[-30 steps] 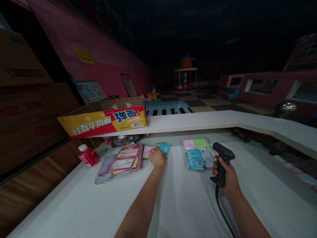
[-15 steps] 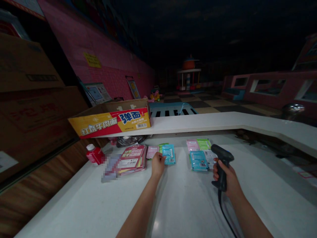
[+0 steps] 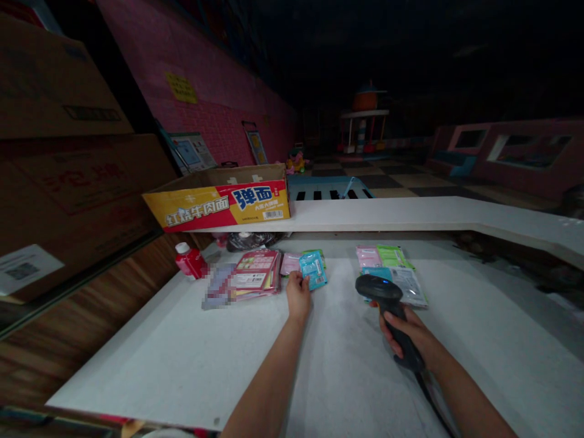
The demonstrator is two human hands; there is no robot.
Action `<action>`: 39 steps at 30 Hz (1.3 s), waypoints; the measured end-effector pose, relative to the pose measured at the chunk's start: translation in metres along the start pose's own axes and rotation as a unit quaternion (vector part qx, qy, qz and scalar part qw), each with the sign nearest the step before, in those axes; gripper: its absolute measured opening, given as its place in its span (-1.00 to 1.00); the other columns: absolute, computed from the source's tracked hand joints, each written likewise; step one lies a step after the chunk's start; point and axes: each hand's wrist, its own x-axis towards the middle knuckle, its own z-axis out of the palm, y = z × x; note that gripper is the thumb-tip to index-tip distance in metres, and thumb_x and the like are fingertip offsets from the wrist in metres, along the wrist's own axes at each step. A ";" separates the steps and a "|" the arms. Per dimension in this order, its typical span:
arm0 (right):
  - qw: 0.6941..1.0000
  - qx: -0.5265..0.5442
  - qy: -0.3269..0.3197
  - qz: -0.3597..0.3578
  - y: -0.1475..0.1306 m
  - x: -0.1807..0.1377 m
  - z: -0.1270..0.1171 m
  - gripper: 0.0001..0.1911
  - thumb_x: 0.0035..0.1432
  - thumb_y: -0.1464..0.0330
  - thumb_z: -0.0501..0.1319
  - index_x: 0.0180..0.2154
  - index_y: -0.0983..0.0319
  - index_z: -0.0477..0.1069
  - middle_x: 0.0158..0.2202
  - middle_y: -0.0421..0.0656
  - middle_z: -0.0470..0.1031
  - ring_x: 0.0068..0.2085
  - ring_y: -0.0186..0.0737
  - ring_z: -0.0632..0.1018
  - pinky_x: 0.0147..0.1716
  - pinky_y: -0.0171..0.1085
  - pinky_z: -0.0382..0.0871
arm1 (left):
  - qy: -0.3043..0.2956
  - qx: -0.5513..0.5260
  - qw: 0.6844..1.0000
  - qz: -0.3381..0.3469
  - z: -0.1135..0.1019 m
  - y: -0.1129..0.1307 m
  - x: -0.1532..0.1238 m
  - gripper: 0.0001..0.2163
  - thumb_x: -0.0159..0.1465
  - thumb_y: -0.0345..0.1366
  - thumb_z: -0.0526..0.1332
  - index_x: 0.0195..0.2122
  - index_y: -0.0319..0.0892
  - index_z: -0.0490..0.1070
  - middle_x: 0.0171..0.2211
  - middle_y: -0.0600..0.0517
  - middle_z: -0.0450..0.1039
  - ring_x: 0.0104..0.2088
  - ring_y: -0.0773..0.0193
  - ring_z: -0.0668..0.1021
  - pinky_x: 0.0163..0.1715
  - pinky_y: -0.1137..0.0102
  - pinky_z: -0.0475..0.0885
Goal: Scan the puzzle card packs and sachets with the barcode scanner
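My left hand (image 3: 298, 297) pinches the lower left edge of a blue packet (image 3: 312, 269), which overlaps a pink packet (image 3: 291, 263) and a green one. In my right hand (image 3: 408, 331) is a black barcode scanner (image 3: 379, 288), its fingers wrapped round the handle. A small blue light glows on top of the scanner, and its head points left. Behind it lie a second pink packet (image 3: 367, 257), a green packet (image 3: 392, 256), a silvery packet (image 3: 409, 286) and another blue packet (image 3: 381, 272), partly hidden by the scanner.
Left of the packets sits a pile of red flat packages (image 3: 257, 272), beside a red bottle (image 3: 190, 260) with a white cap. A yellow and red carton (image 3: 219, 204) stands on the raised white shelf (image 3: 365, 214). Brown cardboard boxes (image 3: 86, 182) rise at the left.
The scanner has swung from pointing up and left to a lower leftward tilt, moving left over the right-hand packets. My left hand keeps the blue packet, now slightly turned. The view has shifted.
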 end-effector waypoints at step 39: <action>0.986 0.082 0.101 -0.105 -0.020 0.012 -0.019 -0.60 -0.02 0.13 0.42 -0.22 0.22 0.44 -0.61 -0.30 0.38 -0.73 -0.41 0.33 -0.78 -0.43 0.20 | -0.035 -0.193 0.978 -0.073 -0.004 0.006 0.003 -0.62 0.05 0.05 0.29 -0.33 -0.13 0.27 -0.49 0.09 0.42 -0.49 0.27 0.52 -0.50 0.38 0.48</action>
